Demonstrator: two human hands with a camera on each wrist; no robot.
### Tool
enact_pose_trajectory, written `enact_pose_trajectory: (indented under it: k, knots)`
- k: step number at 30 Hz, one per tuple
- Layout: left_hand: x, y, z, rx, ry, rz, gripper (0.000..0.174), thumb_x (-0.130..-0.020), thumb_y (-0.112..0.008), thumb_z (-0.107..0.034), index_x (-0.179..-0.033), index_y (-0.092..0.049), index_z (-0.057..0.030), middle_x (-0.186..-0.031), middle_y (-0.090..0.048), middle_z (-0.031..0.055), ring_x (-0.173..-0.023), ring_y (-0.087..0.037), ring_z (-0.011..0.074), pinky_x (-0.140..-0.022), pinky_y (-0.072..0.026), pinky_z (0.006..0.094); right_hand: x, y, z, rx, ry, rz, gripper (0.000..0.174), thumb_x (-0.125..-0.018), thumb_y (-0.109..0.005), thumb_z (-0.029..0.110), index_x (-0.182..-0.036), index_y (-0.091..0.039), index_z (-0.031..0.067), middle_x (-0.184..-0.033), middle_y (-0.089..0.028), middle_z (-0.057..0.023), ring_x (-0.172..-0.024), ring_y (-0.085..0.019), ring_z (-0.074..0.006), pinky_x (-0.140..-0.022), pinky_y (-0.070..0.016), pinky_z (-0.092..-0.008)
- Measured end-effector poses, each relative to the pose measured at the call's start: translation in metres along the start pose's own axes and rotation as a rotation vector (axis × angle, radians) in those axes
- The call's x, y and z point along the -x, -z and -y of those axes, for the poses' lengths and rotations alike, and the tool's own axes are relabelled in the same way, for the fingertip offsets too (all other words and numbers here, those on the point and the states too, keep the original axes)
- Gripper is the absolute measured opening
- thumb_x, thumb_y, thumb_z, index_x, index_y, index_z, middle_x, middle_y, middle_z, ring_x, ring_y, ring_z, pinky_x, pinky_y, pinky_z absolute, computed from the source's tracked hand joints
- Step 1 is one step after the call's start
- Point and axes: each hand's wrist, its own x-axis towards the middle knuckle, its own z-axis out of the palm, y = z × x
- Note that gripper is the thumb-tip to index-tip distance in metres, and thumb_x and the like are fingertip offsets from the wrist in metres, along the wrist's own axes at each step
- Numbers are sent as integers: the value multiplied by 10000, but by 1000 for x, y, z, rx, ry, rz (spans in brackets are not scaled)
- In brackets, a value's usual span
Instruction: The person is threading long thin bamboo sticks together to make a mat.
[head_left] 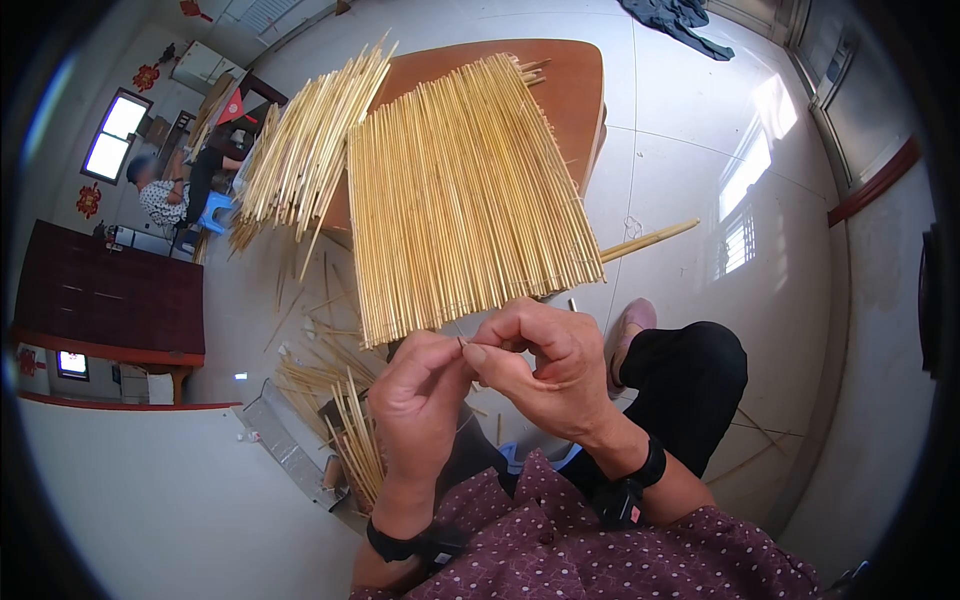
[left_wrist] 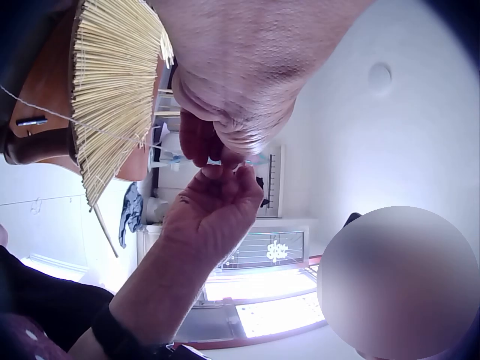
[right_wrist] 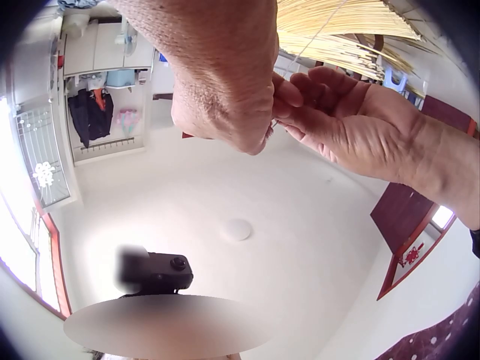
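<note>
Both hands meet fingertip to fingertip just in front of the near edge of a mat of straw-coloured stalks (head_left: pixel 460 200). My left hand (head_left: pixel 415 400) pinches a thin string with thumb and forefinger. Opposite it, my right hand (head_left: pixel 550 370) pinches at the same spot, its other fingers curled. In the right wrist view the pale string (right_wrist: pixel 319 31) runs down to the fingertips. The left wrist view shows a string (left_wrist: pixel 52 116) slanting across the mat. Fingers mostly hide the pinched bit. The mat's stalks lie side by side, bound along the edges.
The mat lies on a brown table (head_left: pixel 575 90), with a pile of loose stalks (head_left: pixel 310 140) at its left. More stalks (head_left: pixel 355 440) lie low at the left. A pen (left_wrist: pixel 31 121) is on the table. Dark cloth (head_left: pixel 675 25) lies on the floor; a person (head_left: pixel 163 200) sits far left.
</note>
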Motion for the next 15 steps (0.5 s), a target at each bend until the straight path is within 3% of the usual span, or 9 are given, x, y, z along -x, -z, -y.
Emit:
enact_pose_trajectory:
  k: [15]
  knots:
    - [0, 1, -2, -61, -24, 13, 149, -829, -643, 86, -962, -662, 24, -792, -576, 44, -706, -564, 101, -607, -467, 221, 0, 0, 0, 33, 9, 13, 82, -775, -686, 32, -754, -614, -3, -663, -613, -49, -553, -592, -117, -504, -462, -233]
